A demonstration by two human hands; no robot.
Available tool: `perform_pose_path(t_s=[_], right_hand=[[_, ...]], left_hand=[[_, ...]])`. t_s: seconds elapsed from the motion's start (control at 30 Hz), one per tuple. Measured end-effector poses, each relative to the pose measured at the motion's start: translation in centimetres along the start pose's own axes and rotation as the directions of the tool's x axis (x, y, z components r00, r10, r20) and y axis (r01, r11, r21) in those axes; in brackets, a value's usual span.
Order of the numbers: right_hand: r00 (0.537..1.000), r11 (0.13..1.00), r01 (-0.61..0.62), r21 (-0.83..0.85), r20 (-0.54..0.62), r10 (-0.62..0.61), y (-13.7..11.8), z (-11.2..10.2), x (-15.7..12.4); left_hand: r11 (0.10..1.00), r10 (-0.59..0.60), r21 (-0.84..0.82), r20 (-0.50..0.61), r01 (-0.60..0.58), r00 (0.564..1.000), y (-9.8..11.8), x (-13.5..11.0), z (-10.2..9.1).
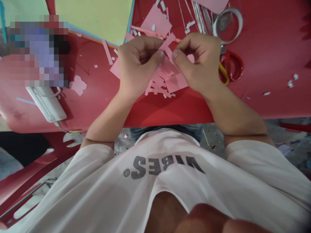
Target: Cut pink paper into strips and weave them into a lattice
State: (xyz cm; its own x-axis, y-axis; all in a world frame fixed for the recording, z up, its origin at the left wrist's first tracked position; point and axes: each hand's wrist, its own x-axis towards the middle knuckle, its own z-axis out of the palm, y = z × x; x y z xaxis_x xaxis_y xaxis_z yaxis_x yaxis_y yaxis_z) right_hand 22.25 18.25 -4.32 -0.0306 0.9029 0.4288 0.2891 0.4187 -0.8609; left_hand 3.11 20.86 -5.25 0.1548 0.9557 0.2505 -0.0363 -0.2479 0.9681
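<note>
Above the red table, my left hand is closed, pinching a narrow pink paper strip between thumb and forefinger. The strip slants up to the right from the fingertips. My right hand is closed too, its thumb and forefinger pressed together at the right end of the folded or crossed pink paper. Exactly how the strip bends between the fingertips is hard to make out. Under both hands lie pink paper squares and small pink cuttings. A pink pencil lies just beyond the fingers.
Scissors with red and yellow handles lie beside my right wrist, below a tape roll. Stacked coloured paper is at the back left. A white power bank with a cable lies left. White scraps dot the right side.
</note>
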Motion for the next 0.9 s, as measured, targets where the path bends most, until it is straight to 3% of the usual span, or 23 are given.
perform_pose_path(t_s=[0.3,0.4,0.5,0.67,0.9], right_hand=[[1.000,0.999,0.010,-0.037,0.020,-0.009,0.0,-0.2,0.2],[0.999,0.998,0.036,-0.047,0.000,-0.036,0.0,-0.1,0.1],[0.999,0.998,0.042,-0.042,-0.009,-0.042,-0.2,0.0,0.0],[1.000,1.000,-0.016,-0.004,-0.002,0.016,-0.5,-0.1,0.1],[0.984,0.965,-0.178,0.194,0.014,0.178,-0.6,0.2,0.3]], left_hand=[[1.000,0.012,-0.021,0.046,-0.011,0.999,-1.5,0.0,-0.2],[0.998,0.058,-0.030,0.082,-0.056,0.995,-1.1,-0.2,-0.2],[0.999,0.023,0.040,0.084,-0.027,0.996,-0.1,-0.5,-0.1],[0.997,0.052,0.054,0.045,-0.055,0.998,0.5,-0.7,0.0],[0.980,0.173,0.094,0.052,-0.177,0.984,0.0,-0.5,0.1]])
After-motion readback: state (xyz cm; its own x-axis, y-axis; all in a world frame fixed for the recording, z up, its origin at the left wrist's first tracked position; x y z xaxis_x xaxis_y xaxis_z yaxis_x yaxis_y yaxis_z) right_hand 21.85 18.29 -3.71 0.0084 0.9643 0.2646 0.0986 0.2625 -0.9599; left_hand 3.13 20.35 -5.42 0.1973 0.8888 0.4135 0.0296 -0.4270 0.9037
